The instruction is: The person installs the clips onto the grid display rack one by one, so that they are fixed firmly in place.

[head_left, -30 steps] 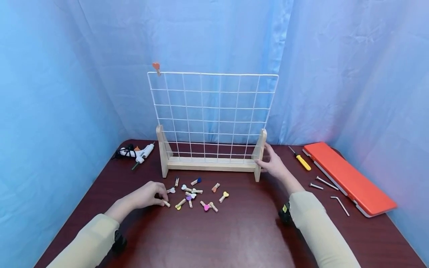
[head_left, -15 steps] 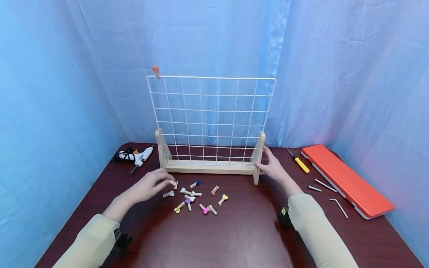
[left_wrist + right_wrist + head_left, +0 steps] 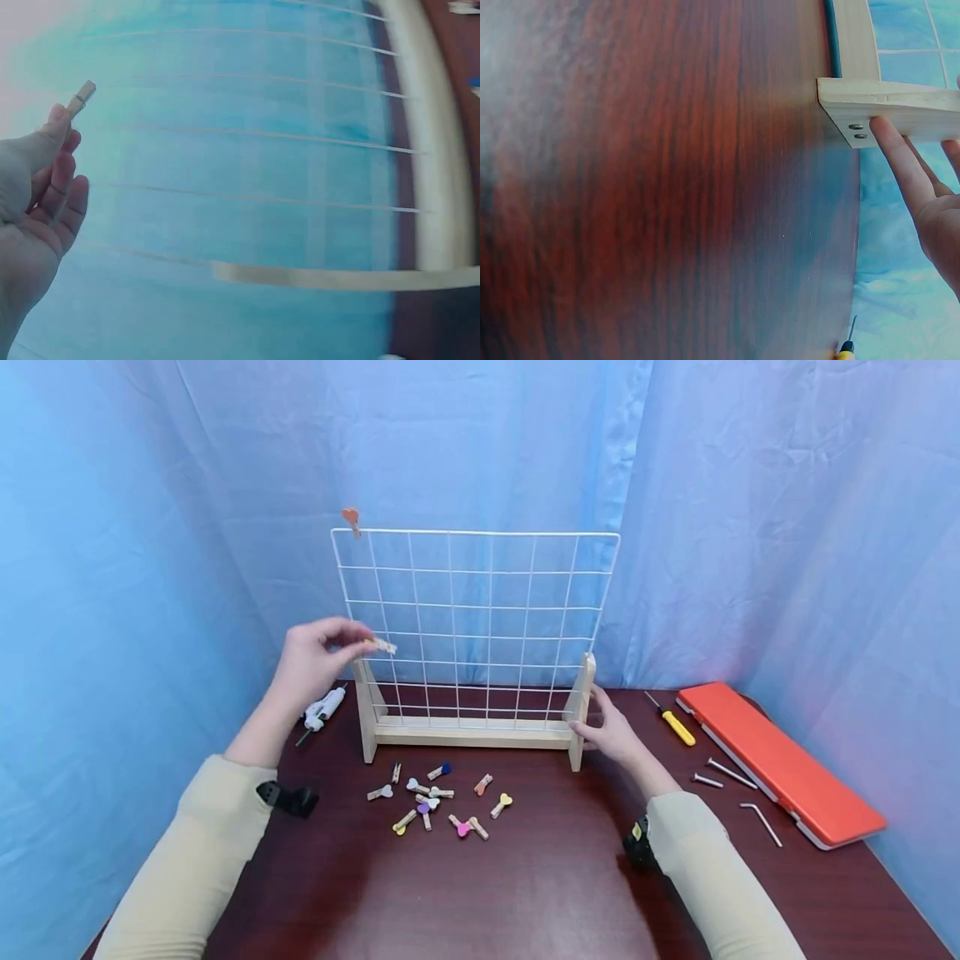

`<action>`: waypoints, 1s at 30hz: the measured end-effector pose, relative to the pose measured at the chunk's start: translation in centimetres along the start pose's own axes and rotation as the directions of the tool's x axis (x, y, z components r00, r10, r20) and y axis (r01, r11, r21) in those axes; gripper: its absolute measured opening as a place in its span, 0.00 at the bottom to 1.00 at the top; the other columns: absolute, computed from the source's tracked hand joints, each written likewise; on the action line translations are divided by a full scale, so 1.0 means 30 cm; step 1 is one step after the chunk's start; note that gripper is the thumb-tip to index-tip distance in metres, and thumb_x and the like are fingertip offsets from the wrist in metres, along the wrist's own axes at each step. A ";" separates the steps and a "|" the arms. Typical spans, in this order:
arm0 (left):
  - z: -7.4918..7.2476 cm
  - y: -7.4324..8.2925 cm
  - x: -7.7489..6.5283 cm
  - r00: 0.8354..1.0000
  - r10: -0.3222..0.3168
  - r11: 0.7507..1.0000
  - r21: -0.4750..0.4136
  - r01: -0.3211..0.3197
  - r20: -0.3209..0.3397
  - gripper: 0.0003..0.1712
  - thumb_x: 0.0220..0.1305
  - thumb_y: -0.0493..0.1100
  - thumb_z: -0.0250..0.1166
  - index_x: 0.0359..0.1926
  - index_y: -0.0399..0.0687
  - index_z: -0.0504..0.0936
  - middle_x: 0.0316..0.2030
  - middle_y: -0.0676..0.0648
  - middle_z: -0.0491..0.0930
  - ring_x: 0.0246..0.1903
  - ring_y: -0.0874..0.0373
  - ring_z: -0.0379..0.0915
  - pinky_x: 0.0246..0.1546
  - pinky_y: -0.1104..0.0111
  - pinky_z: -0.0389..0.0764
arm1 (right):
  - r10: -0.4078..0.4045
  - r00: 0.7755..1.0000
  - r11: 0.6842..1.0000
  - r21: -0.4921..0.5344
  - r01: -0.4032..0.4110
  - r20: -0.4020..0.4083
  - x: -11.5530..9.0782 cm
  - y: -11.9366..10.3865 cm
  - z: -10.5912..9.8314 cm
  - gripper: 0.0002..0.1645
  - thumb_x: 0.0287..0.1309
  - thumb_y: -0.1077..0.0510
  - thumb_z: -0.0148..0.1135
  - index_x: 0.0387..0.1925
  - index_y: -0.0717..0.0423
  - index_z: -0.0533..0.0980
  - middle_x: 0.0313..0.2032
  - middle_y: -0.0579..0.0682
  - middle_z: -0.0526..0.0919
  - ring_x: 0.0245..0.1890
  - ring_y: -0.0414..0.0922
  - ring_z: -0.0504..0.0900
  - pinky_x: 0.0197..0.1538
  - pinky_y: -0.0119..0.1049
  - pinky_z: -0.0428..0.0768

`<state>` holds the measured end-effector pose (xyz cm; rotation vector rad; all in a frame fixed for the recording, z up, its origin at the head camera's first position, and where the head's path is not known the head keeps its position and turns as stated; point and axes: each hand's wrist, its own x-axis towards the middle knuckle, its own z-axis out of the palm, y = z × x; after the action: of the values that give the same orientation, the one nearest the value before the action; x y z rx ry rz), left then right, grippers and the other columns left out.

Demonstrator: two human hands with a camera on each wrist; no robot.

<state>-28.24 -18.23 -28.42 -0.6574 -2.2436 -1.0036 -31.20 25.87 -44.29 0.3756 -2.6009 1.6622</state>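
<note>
My left hand is raised in front of the white wire grid's left side and pinches a small wooden clothespin between thumb and fingers. In the left wrist view the clothespin points up past the fingertips, its decorated end hidden by the hand. My right hand rests against the right side panel of the wooden stand, its fingers extended and the thumb touching near two screw heads. The grid stands upright in the wooden stand. An orange heart clothespin is clipped at its top left corner.
Several heart clothespins lie scattered before the stand, among them a yellow one and a pink one. A glue gun lies at left. At right are a screwdriver, bolts, a hex key and an orange case.
My left hand has picked up a clothespin from the table's left side and lifted it up to the grid's left part. The right hand has stayed at the stand's right panel.
</note>
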 end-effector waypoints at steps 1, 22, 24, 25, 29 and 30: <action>-0.015 0.019 0.028 1.000 -0.003 1.000 0.005 0.003 -0.005 0.10 0.50 0.49 0.66 0.32 0.51 0.83 0.29 0.55 0.81 0.24 0.68 0.73 0.23 0.78 0.72 | -0.005 1.000 1.000 -0.002 0.005 0.001 0.000 0.000 0.000 0.45 0.55 0.59 0.58 0.66 0.38 0.45 0.63 0.58 0.54 0.54 0.63 0.66 0.30 0.45 0.80; -0.149 0.231 0.467 0.991 0.132 0.919 0.374 -0.121 -0.003 0.11 0.56 0.44 0.61 0.36 0.43 0.84 0.35 0.45 0.82 0.35 0.52 0.63 0.50 0.61 0.60 | 0.015 1.000 1.000 0.001 -0.015 0.006 -0.002 -0.007 -0.002 0.45 0.55 0.58 0.58 0.66 0.36 0.44 0.62 0.58 0.55 0.54 0.63 0.66 0.31 0.46 0.80; -0.143 0.229 0.480 0.995 0.101 0.922 0.374 -0.104 0.026 0.11 0.57 0.44 0.60 0.36 0.43 0.84 0.36 0.45 0.82 0.37 0.50 0.63 0.52 0.60 0.58 | 0.016 1.000 1.000 -0.005 -0.016 0.008 -0.002 -0.007 -0.002 0.45 0.55 0.57 0.58 0.67 0.37 0.44 0.63 0.58 0.54 0.54 0.63 0.66 0.31 0.46 0.80; -0.140 0.227 0.485 0.996 0.082 0.924 0.372 -0.092 0.043 0.11 0.57 0.44 0.60 0.37 0.43 0.84 0.36 0.45 0.82 0.38 0.50 0.63 0.52 0.60 0.59 | 0.015 1.000 1.000 -0.007 -0.015 0.008 -0.002 -0.006 -0.002 0.45 0.55 0.57 0.58 0.67 0.36 0.43 0.63 0.58 0.54 0.54 0.63 0.66 0.31 0.45 0.80; -0.127 0.218 0.496 0.995 0.039 0.923 0.378 -0.071 0.091 0.12 0.57 0.45 0.59 0.37 0.44 0.84 0.38 0.45 0.82 0.41 0.49 0.64 0.57 0.60 0.56 | 0.012 1.000 1.000 -0.013 -0.011 0.008 -0.005 0.000 0.000 0.45 0.56 0.58 0.58 0.67 0.35 0.43 0.64 0.57 0.53 0.54 0.63 0.66 0.31 0.45 0.80; -0.124 0.217 0.498 0.994 0.043 0.920 0.385 -0.077 0.096 0.12 0.57 0.45 0.59 0.37 0.44 0.84 0.38 0.45 0.82 0.41 0.49 0.64 0.59 0.61 0.55 | 0.011 1.000 1.000 -0.014 -0.011 0.006 -0.006 0.001 0.000 0.45 0.56 0.58 0.58 0.67 0.35 0.43 0.64 0.57 0.53 0.54 0.62 0.66 0.31 0.45 0.80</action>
<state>-33.47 -14.35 -13.01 -0.5947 -2.3864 -0.4814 -31.05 25.92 -44.34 0.3667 -2.6223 1.6486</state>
